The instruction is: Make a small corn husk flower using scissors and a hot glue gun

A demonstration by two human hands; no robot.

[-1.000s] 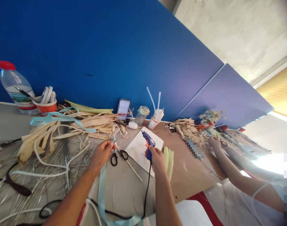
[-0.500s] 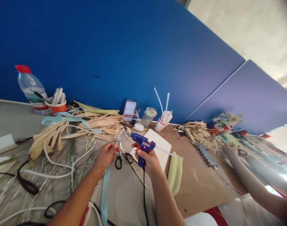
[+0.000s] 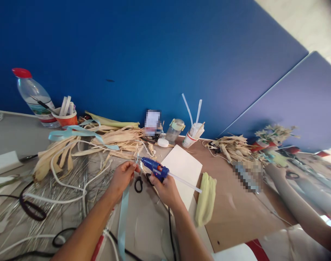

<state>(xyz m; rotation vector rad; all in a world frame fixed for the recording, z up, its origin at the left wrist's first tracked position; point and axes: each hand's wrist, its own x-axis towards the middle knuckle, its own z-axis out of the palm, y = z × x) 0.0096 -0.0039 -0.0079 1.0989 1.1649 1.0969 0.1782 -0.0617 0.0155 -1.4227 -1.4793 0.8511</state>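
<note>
My right hand (image 3: 166, 190) grips a blue hot glue gun (image 3: 154, 168), its fingers around the handle. A clear glue stick (image 3: 185, 182) juts from the gun's back end, and its nozzle points left, close to my left fingertips. My left hand (image 3: 124, 177) is closed in a pinch on a light blue ribbon (image 3: 123, 221), which hangs down toward the table's front. The pinched end is small and partly hidden by the fingers. Black-handled scissors (image 3: 138, 184) lie just beneath the gun, partly covered by it.
Dried husks (image 3: 119, 139), a white cord (image 3: 56, 198) and clear thin strands fill the left. A bottle (image 3: 36, 99) and an orange cup (image 3: 66, 119) stand behind. White paper (image 3: 181, 168) and a pale green bundle (image 3: 205, 199) lie right. Another person's arm (image 3: 293, 203) reaches in at far right.
The glue gun has swung left and tilted, bringing its nozzle up to my left fingertips. My left hand keeps its pinch. The whole view has shifted slightly.
</note>
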